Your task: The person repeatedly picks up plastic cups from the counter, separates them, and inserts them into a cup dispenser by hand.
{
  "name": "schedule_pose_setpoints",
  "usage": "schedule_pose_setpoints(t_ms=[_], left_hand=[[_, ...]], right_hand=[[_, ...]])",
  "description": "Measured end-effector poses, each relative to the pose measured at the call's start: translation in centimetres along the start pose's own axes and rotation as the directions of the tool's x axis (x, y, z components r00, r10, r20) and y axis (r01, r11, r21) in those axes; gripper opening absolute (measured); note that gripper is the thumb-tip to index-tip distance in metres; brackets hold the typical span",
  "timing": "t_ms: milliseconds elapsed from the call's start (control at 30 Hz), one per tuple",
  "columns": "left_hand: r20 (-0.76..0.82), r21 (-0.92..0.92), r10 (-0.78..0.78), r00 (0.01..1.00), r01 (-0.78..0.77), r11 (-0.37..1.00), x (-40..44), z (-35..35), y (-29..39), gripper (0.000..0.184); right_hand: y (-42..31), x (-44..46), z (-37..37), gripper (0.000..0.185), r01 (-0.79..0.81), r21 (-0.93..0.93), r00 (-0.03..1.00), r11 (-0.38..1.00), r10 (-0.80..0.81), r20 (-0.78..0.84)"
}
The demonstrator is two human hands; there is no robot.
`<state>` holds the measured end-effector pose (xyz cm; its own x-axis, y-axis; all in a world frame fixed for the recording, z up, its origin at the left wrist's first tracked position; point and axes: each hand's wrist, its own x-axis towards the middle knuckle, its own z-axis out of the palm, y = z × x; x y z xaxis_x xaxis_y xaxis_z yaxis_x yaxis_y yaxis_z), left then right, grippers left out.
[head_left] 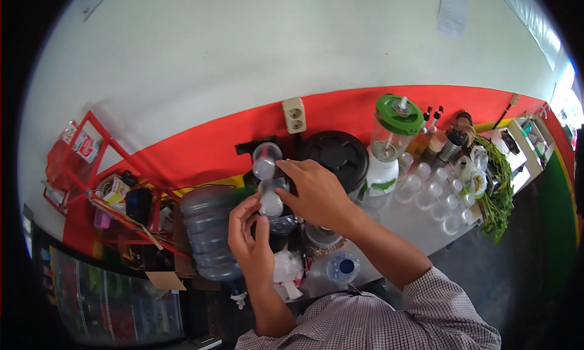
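Two clear plastic cups show at my hands, above the counter. My left hand (252, 234) is curved around the lower cup (272, 203), with the fingers at its side and base. My right hand (313, 189) reaches over from the right, its thumb near the lower cup and its fingertips beside the upper cup (265, 161). How firmly the right fingers touch either cup is hard to tell. Behind my right hand is a round black lid (335, 158). Below the hands sit a dark container (281, 226) and a white plastic bag (287, 268).
A blender (389, 140) with a green lid stands right of the black lid. Several clear cups (433, 195) and green leafy stems (497, 186) lie farther right. On the left are a large water bottle (210, 234) and a red rack (115, 161). A socket (294, 115) is on the wall.
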<state>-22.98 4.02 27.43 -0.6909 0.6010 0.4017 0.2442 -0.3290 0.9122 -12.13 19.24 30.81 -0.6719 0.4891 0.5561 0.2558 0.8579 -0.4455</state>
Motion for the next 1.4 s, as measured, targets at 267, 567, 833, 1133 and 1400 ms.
schedule_pose_setpoints(t_ms=[267, 567, 833, 1133, 1400], left_hand=[[0.606, 0.022, 0.084, 0.791, -0.122, 0.992, -4.9, 4.9, 7.5, 0.038], [0.735, 0.026, 0.008, 0.678, -0.039, 0.999, -6.7, 13.6, 4.8, 0.040], [0.731, 0.144, -0.265, 0.628, 0.237, 0.961, -10.4, 24.9, -0.5, 0.034], [0.810, 0.245, -0.374, 0.451, 0.320, 0.915, -15.0, 37.2, -4.4, 0.035], [0.820, 0.338, -0.457, 0.345, 0.353, 0.872, -20.8, 44.1, -9.4, 0.041]], right_hand=[[3.0, -10.2, -8.8, 0.038, -0.239, 0.257, 0.956, 0.937, 0.180, 0.232], [8.7, -19.8, -16.2, 0.037, -0.500, 0.171, 0.850, 0.849, 0.443, 0.286], [16.6, -24.8, -22.0, 0.042, -0.556, 0.190, 0.807, 0.809, 0.472, 0.354], [26.0, -31.7, -28.4, 0.045, -0.634, 0.127, 0.744, 0.763, 0.556, 0.370], [31.4, -38.1, -31.9, 0.047, -0.676, 0.039, 0.711, 0.736, 0.638, 0.296]])
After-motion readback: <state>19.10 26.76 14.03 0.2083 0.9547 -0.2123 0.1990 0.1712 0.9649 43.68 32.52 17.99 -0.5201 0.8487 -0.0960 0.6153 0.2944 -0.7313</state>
